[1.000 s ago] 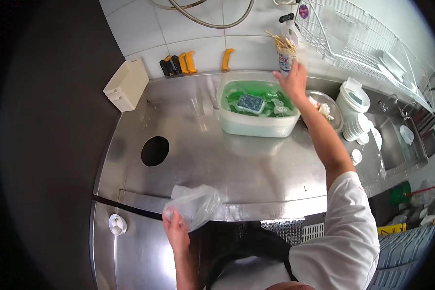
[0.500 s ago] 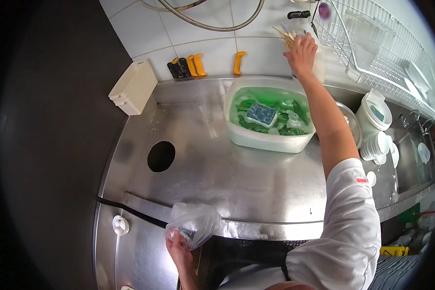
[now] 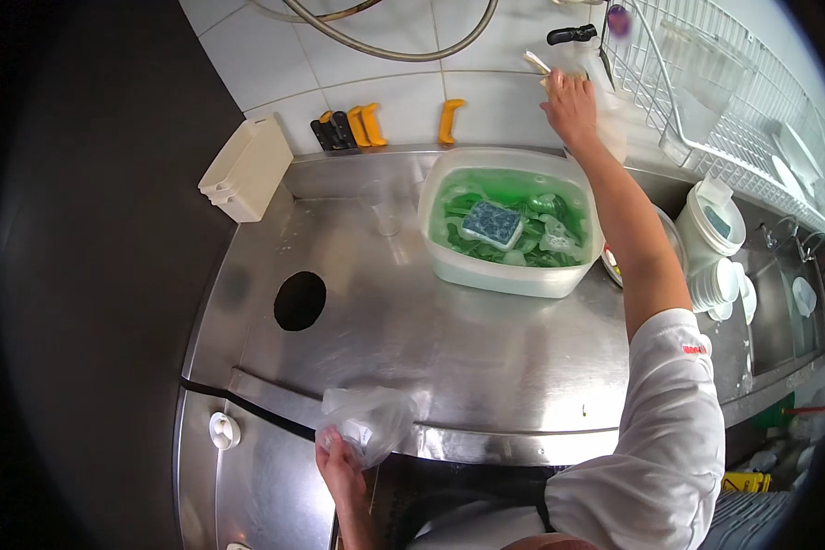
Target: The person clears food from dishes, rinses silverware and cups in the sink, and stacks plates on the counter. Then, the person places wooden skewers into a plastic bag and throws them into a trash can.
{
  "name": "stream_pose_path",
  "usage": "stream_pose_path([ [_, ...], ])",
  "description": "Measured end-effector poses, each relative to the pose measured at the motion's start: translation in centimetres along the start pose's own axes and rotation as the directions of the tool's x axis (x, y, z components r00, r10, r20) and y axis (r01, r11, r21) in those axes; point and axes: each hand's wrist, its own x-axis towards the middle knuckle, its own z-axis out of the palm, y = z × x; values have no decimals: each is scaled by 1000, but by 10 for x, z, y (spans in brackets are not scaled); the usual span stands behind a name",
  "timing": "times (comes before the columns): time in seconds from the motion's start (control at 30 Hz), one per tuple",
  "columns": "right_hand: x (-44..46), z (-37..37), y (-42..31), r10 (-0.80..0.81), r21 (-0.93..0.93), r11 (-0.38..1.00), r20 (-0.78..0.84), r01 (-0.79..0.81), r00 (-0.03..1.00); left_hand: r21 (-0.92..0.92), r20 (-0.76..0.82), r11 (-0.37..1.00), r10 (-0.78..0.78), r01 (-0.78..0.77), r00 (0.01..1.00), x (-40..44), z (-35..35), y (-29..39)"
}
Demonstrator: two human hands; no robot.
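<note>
My left hand point(image 3: 341, 466) is closed on a crumpled clear plastic bag point(image 3: 387, 423) over the front edge of the steel counter. At the back wall, my right hand point(image 3: 573, 112) reaches up with its fingers curled round a bunch of thin pale wooden sticks point(image 3: 537, 64). The stick tips poke out left of the fingers; their lower part is hidden behind the hand. Below that arm stands a white tub point(image 3: 509, 277) of green liquid with greenish pieces in it. A blue-and-white sponge point(image 3: 492, 223) lies on top.
Yellow- and black-handled knives point(image 3: 356, 128) line the wall's foot. A beige bin point(image 3: 246, 174) stands at the left, near a round hole point(image 3: 300, 301) in the counter. A clear cup point(image 3: 385, 213) sits left of the tub. On the right are a wire rack point(image 3: 706, 128), white buckets and a sink.
My right hand has come down slightly, its fingers now more curled. The spread sticks are bunched closer together. The left hand keeps its hold on the bag.
</note>
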Motion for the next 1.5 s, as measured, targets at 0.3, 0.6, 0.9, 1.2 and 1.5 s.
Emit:
stream_pose_path([
  [0.3,16,-3,-5,47,-47,998,24,-46,999,-20,45,999,34,-33,998,2,11,0],
  [0.6,22,-27,5,142,279,927,355,-250,924,-24,-1,999,35,-35,999,4,-1,-2],
  [0.9,21,0,19,-46,221,975,154,11,987,-61,72,998,20,-15,997,2,2,4],
  [1.2,20,-29,28,-92,320,947,328,-19,940,-22,64,999,28,-26,998,4,0,2],
  [1.5,20,-8,33,-43,388,919,284,-74,958,-27,35,1000,-5,6,999,-1,4,9],
])
